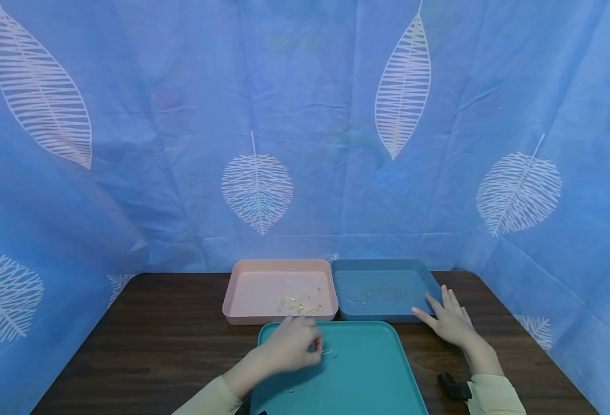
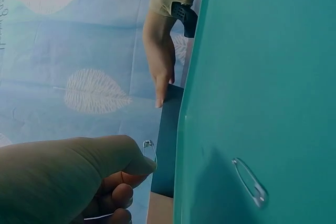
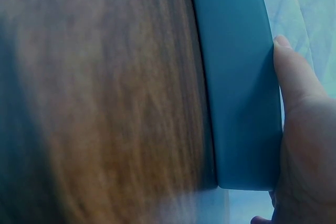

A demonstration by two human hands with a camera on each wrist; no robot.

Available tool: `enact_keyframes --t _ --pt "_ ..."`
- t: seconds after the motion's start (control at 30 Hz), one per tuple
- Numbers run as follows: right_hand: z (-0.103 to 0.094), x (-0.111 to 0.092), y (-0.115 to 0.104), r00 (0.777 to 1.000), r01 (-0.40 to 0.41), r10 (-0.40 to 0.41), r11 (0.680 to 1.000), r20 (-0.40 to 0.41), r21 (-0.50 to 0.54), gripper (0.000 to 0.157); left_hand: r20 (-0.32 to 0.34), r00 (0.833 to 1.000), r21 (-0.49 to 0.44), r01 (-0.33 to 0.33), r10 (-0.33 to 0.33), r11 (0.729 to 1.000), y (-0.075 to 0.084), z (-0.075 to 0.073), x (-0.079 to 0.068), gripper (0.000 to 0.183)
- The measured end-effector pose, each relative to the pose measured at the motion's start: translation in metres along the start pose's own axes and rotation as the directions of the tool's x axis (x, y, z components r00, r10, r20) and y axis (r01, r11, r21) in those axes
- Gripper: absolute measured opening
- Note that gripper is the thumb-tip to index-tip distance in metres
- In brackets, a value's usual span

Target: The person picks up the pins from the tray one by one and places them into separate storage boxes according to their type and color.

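Observation:
Over the teal tray (image 1: 359, 369), my left hand (image 1: 293, 344) pinches a silver safety pin (image 2: 150, 151) between thumb and forefinger. The other fingers are curled in, and a thin shiny line shows beneath them in the left wrist view. A second silver safety pin (image 2: 249, 182) lies on the teal tray. My right hand (image 1: 452, 321) rests at the front right corner of the blue tray (image 1: 388, 316), fingers spread and fairly straight. In the right wrist view its thumb (image 3: 294, 72) touches the rim. A few silver pins (image 1: 356, 297) lie inside the blue tray.
Left of the blue tray stands a pink tray (image 1: 253, 318) with several gold safety pins (image 1: 305, 307) toward its front right. All three trays are on a dark wooden table (image 1: 144, 346). A blue cloth (image 1: 315, 190) with white leaf prints hangs behind and at both sides.

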State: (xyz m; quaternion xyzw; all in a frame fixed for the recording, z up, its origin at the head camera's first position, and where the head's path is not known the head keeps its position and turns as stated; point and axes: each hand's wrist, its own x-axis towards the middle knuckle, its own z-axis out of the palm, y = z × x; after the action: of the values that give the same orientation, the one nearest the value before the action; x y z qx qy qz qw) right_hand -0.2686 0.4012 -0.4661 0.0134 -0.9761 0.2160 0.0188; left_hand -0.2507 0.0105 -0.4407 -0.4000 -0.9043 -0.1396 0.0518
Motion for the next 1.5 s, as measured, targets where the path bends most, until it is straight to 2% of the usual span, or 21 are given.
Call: enact_keyframes --t 0.33,0.7,0.97,1.23,1.5 --pt "0.0 0.0 0.002 1.0 0.0 0.0 1.0 -0.008 -0.002 0.089 -0.049 0.998 -0.004 -0.042 0.042 0.999 0.007 0.003 0.023 0.019" --pt "0.002 -0.001 0.001 1.0 0.004 -0.004 1.0 -0.008 0.001 0.088 -0.054 0.997 -0.027 -0.049 0.047 0.998 0.015 0.004 0.042 0.019" --pt "0.003 0.0 0.002 1.0 0.006 -0.006 1.0 -0.007 0.0 0.088 -0.084 0.995 0.012 -0.057 0.058 0.998 0.017 0.005 0.055 0.02" --pt "0.004 0.002 0.002 1.0 0.003 -0.003 1.0 0.002 0.009 0.089 -0.09 0.994 0.012 -0.066 0.067 0.998 0.015 0.004 0.066 0.021" --pt "0.002 0.001 0.002 1.0 -0.005 0.005 1.0 0.001 0.005 0.088 -0.099 0.992 0.067 -0.071 0.077 0.995 0.015 -0.003 0.082 0.016"
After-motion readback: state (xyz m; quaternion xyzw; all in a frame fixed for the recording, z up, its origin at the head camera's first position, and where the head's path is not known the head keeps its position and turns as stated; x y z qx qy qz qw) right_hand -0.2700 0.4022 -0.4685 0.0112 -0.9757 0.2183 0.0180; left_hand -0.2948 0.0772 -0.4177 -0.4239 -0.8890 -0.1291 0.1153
